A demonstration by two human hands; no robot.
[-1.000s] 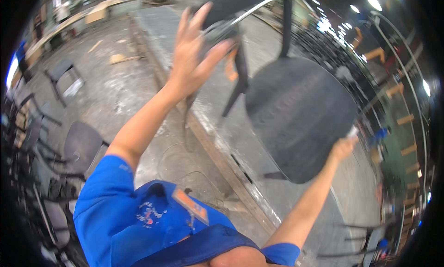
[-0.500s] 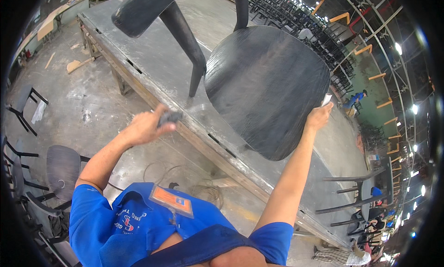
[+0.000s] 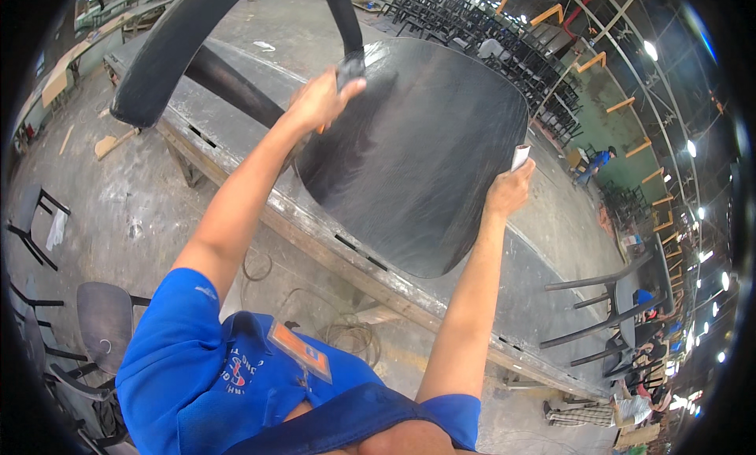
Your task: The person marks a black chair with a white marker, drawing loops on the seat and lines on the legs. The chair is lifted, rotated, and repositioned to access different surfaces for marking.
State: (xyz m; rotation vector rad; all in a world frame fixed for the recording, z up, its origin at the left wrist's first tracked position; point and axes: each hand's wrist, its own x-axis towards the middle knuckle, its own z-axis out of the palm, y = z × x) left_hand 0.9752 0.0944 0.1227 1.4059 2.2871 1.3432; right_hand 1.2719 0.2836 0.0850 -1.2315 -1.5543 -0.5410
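A black wooden chair (image 3: pixel 417 156) stands on the grey-topped workbench (image 3: pixel 543 297), its broad seat facing me and its curved backrest (image 3: pixel 177 49) at upper left. My left hand (image 3: pixel 319 104) is closed around a dark grey pad (image 3: pixel 351 67), which it holds against the far left part of the seat, beside a black upright. At the seat's right edge, my right hand (image 3: pixel 508 191) is closed with a small white roll (image 3: pixel 520 156) sticking up out of it. Whether its hidden fingers also grip the seat's rim is unclear.
More black chairs stand on the floor at left (image 3: pixel 106 325), and another chair (image 3: pixel 622 305) is at the bench's right end. Rows of stacked chairs (image 3: pixel 457 29) fill the far side. A person in blue (image 3: pixel 596 165) is in the distance. Cable coils (image 3: pixel 354 341) lie below the bench.
My left hand has swung from beside the bench's near edge up and away onto the seat with the pad. My right hand stays at the seat's right edge. The view has shifted slightly.
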